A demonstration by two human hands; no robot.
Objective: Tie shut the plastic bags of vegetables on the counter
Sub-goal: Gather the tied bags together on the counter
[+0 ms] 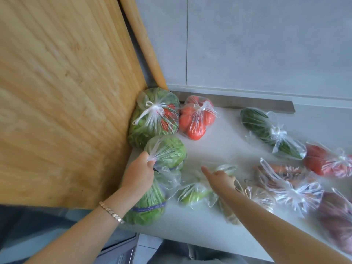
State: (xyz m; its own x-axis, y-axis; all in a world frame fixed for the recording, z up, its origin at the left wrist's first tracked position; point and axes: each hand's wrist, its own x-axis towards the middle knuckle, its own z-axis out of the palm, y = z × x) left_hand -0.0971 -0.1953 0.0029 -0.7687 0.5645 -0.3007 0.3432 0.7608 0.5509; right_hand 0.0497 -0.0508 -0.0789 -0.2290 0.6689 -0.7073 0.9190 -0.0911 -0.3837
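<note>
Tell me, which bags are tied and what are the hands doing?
Leafy greens bag: knotted.
Tomato bag: knotted.
Cucumber bag: knotted.
Carrot bag: knotted.
Lettuce bag: untied, neck pinched.
Left hand: gripping the lettuce bag's neck.
Right hand: open, reaching.

We note a large wooden cutting board standing on edge at the left, its grain running in pale and honey bands. A wooden rolling pin leans behind it, against the grey wall tiles. A metal strip runs along the wall's foot. Grey floor tiles show below the counter's edge.
</note>
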